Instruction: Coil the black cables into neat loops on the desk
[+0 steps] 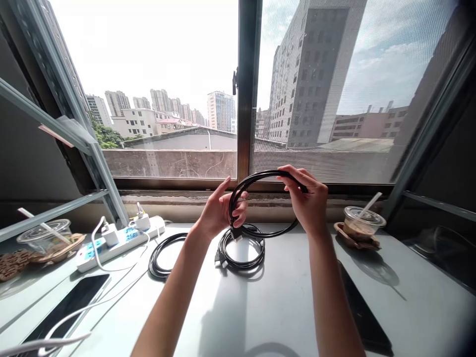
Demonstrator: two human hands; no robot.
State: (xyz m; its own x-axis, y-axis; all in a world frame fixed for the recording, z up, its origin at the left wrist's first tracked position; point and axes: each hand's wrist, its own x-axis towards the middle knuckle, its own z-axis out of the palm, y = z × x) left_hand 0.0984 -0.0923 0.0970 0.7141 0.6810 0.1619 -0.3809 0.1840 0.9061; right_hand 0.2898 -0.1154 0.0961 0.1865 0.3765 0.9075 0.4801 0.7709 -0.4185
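Cable (266, 173), black and looped, hangs in the air between two bare hands above a pale table (282, 287). The right hand (307, 193) pinches the top of the bend, thumb on one side and fingers on the other. At the opposite side, the left hand (219, 210) curls its fingers about the strands with the thumb raised and clear; whether those fingers press on them cannot be told. The loop's long axis runs sideways, from the left fingers across to the right ones, and its lower strand sags beneath the gap.

Key to the moment is the plug (235, 232), which hangs just under the left fingertips, pointing down, and lies nearer that hand than the other.

Below the left fingers, a coil (241, 265) rests flat on the table, its own connectors (221, 259) on the side toward the left forearm. A second coil (158, 270) sits farther left of those fingers, partly hidden by the forearm.

Well out to the left of the hands stand a power strip (122, 247) with two chargers and a lidded cup (48, 235). Right of the right fingers, another cup (360, 225) sits in a carrier, with a black slab (362, 312) nearer the wearer. Beyond the fingertips, a window (167, 59) opens onto buildings and bright sky.
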